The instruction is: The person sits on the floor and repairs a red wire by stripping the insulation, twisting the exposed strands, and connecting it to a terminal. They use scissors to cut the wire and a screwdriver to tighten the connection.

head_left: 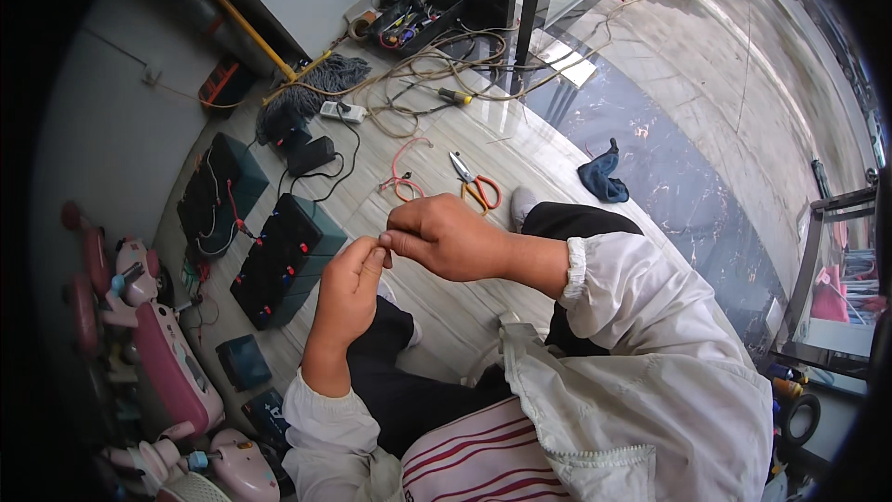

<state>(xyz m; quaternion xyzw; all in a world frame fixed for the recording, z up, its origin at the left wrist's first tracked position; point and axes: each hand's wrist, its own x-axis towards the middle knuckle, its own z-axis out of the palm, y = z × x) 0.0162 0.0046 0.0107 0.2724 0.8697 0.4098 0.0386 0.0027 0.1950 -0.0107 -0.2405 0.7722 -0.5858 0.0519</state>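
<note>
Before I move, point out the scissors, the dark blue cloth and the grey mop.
Scissors [469,178], head view: around the pivot.
Dark blue cloth [604,178], head view: its crumpled middle.
Grey mop [336,74], head view: its strands.

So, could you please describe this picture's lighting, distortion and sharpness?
Head view: black rim; fisheye curves the outdoor paving; glare whitens floor tiles near the doorway; the left-side wall is dim; the left hand and right hand look fairly sharp.
</note>
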